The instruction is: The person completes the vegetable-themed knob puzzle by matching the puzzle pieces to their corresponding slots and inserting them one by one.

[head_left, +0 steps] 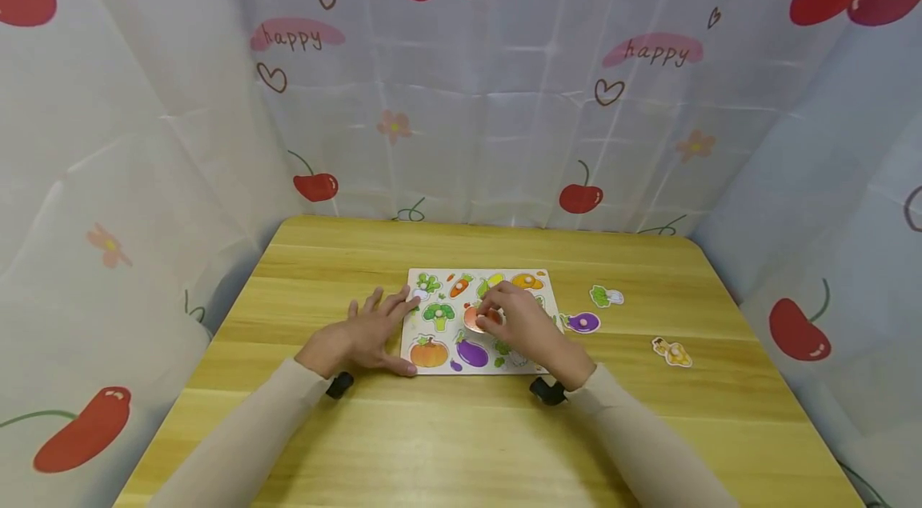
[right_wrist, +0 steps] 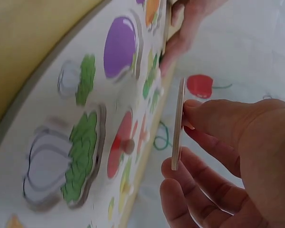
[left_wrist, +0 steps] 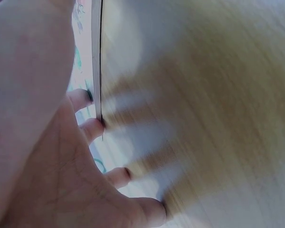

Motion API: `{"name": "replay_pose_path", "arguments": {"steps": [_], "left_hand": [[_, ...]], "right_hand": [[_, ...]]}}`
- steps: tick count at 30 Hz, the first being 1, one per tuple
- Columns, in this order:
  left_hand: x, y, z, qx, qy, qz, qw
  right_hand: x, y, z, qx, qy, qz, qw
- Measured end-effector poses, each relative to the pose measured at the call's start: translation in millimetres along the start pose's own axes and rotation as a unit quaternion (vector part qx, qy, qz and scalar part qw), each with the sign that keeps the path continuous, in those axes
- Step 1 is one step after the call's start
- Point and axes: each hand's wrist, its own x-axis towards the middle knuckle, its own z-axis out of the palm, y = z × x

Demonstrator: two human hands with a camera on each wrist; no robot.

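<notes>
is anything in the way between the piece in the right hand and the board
Nothing visible: the right wrist view shows an open gap between the piece and the board. The left hand is off to the side, at the board's left edge.

White cherry-print curtains (head_left: 475, 160) around a yellowish wood-grain table (head_left: 432, 444).

Head: over the table's (head_left: 432, 440) near side, facing forward and down; widest, taking in both far corners and the curtain (head_left: 461, 92).
Left wrist: very near the left hand (head_left: 370, 332), rolled sideways, facing along the palm.
Right wrist: close by the right hand (head_left: 519, 324), rolled sideways, facing across the board (head_left: 414, 324).
Head and right wrist: share board, both hands.
Head and left wrist: share left hand, board's edge.
</notes>
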Motion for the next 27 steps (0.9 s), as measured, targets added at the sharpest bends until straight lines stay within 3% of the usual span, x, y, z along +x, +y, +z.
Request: {"name": "replay_pose_path", "arguments": {"steps": [16,27], "left_hand": [[0.4,0.8,0.4,0.014,0.004,-0.002,0.9999],[-0.1,1.5,0.8,0.019,0.006,0.001,0.9998]], "right_hand": [[7,-36,29,-0.037,-0.051,-0.082,0.995],[11,-49,47,-0.031,-0.080,-0.073,0.994]]}}
